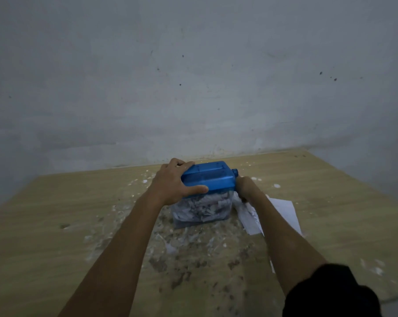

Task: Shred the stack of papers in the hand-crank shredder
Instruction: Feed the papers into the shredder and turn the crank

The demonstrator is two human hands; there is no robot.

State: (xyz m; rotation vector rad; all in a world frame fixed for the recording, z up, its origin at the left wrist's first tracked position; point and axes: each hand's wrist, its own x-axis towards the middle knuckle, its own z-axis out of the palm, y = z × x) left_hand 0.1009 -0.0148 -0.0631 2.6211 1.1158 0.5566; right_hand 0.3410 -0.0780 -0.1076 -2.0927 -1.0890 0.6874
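Observation:
A small shredder with a blue top [210, 177] and a clear bin [201, 210] full of paper shreds stands on the wooden table [79, 225]. My left hand [172, 184] grips the left end of the blue top, thumb across its front. Just right of the shredder, my right hand [246, 187] is curled at the side where the blue crank hub [234, 172] sticks out; the crank handle itself is hidden by the hand. White papers [282, 212] lie flat on the table to the right, partly under my right forearm.
Scraps and worn patches cover the table in front of the shredder. A grey wall [193, 88] rises directly behind the table's far edge. The table's right edge runs diagonally at the far right.

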